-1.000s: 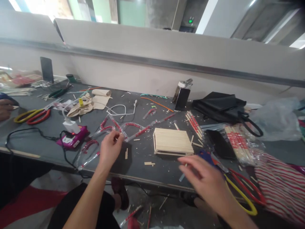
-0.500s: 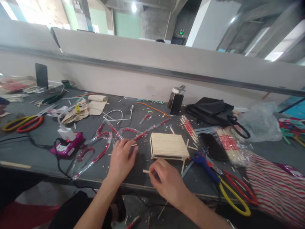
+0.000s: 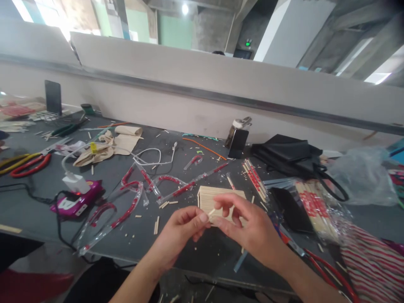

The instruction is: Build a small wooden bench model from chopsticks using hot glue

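My left hand [image 3: 188, 226] is closed in a pinch at one end of a short wooden stick [image 3: 212, 211]. From the other side, my right hand [image 3: 244, 221] has its thumb and curled fingers at the same stick, so the two hands meet over the table's front half. Just behind them stands a small slatted wooden model [image 3: 206, 192] with a flat top; my right hand hides much of it. Short cut stick pieces [image 3: 156, 225] lie left of my hands, with more [image 3: 168, 204] farther back.
A purple power strip [image 3: 77, 200] with a white charger sits left, beside red-and-clear plastic wrappers [image 3: 131, 210]. To the right are bundled sticks [image 3: 255, 179], a phone [image 3: 292, 210], red-handled cutters [image 3: 328, 269] and striped cloth [image 3: 374, 259]. A black bag [image 3: 284, 151] lies behind.
My left hand has left the stick pieces and moved right. My right hand has risen with the short stick, and both hands now meet at it before the model. The view shifted slightly.
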The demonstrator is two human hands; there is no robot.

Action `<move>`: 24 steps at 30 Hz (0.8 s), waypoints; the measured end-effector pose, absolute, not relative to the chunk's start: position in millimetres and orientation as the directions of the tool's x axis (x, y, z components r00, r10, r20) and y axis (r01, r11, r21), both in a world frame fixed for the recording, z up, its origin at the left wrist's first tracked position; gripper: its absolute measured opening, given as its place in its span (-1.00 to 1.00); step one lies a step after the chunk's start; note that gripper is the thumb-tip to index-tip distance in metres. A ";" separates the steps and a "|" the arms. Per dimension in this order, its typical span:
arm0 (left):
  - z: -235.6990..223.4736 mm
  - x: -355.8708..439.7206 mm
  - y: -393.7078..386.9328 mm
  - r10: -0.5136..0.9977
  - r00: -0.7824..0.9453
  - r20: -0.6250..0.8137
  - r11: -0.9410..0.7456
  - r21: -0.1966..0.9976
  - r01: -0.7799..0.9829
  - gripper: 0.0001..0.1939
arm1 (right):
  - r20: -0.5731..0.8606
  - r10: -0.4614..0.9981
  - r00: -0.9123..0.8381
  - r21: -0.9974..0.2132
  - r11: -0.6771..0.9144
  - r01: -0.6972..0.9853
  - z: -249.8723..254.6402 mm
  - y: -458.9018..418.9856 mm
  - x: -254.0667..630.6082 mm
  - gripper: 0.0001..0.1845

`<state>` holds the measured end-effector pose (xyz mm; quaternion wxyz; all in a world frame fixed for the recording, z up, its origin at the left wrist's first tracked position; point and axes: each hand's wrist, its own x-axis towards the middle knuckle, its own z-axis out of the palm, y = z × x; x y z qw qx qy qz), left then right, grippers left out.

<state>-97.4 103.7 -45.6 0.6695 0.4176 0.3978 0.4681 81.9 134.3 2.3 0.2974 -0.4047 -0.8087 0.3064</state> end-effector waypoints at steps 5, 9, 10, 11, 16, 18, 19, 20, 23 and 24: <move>-34.2 -92.1 127.6 0.971 0.215 -0.100 0.157 0.952 -0.264 -0.64 | 0.005 0.911 -0.412 -0.941 0.144 0.307 2.9 153.3 73.8 -0.73; -31.1 -98.7 153.4 0.953 0.285 -0.106 0.186 0.945 -0.271 -0.63 | 0.043 0.912 -0.409 -0.936 0.180 0.302 8.5 178.0 73.4 -0.80; -32.2 -102.8 161.7 0.958 0.269 -0.099 0.165 0.959 -0.232 -0.63 | 0.057 0.921 -0.386 -0.926 0.194 0.325 8.7 185.7 74.9 -0.80; -34.4 -107.7 170.6 0.969 0.234 -0.084 0.126 0.978 -0.169 -0.65 | 0.076 0.932 -0.354 -0.910 0.210 0.358 8.0 193.6 76.6 -0.79; -58.4 -129.4 211.0 0.986 0.165 0.037 -0.075 0.970 0.232 -0.83 | 0.124 0.934 -0.334 -0.778 0.301 0.551 -8.5 224.7 80.1 -0.85; -70.0 -131.7 217.8 0.976 0.212 0.057 -0.110 0.963 0.245 -0.82 | 0.094 0.921 -0.378 -0.745 0.317 0.587 -16.4 229.6 78.8 -0.89; -75.1 -131.7 218.9 0.971 0.231 0.064 -0.119 0.966 0.230 -0.81 | 0.082 0.917 -0.392 -0.734 0.321 0.598 -19.4 230.6 78.0 -0.89; -79.4 -131.4 218.8 0.967 0.246 0.067 -0.122 0.969 0.213 -0.81 | 0.076 0.913 -0.400 -0.725 0.326 0.607 -21.8 230.9 77.1 -0.90; -86.9 -130.6 215.1 0.957 0.279 0.080 -0.133 0.975 0.178 -0.80 | 0.082 0.908 -0.411 -0.700 0.346 0.625 -24.9 229.9 74.8 -0.92; -88.0 -130.6 213.9 0.953 0.290 0.091 -0.144 0.975 0.168 -0.79 | 0.085 0.905 -0.417 -0.692 0.354 0.628 -25.0 229.5 73.9 -0.93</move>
